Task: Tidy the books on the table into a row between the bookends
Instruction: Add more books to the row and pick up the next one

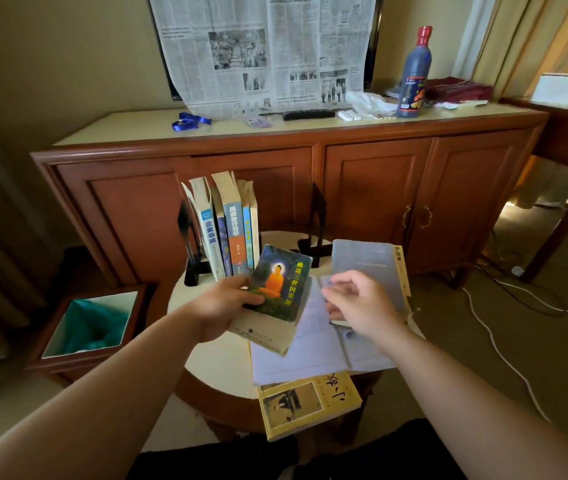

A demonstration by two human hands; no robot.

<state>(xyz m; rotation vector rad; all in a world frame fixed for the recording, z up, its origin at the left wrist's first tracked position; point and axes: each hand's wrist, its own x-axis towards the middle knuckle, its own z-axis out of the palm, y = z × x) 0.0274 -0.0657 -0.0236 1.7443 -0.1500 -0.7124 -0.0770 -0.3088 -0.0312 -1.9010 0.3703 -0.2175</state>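
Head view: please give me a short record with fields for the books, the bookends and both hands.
books standing: four upright, next to the left bookend
right bookend: apart, with a gap beside the row
left hand: holds the green book with an orange figure
right hand: fingers loosely curled over the grey book, grip unclear
lying flat: open pages, yellow book at the table's near edge

Domestic or hotel-type room. Evidence: wooden sideboard point(275, 174) with panelled doors at 12 o'clock, newspaper point(261, 50) draped above it; remote control point(308, 114) and dark bottle point(414, 74) on top; curtains point(531, 36) at 2 o'clock; lined waste bin point(92, 323) at 9 o'clock; carpeted floor point(517, 306) with trailing cables point(493, 337) at 3 o'clock; small round table point(220, 355) at centre.
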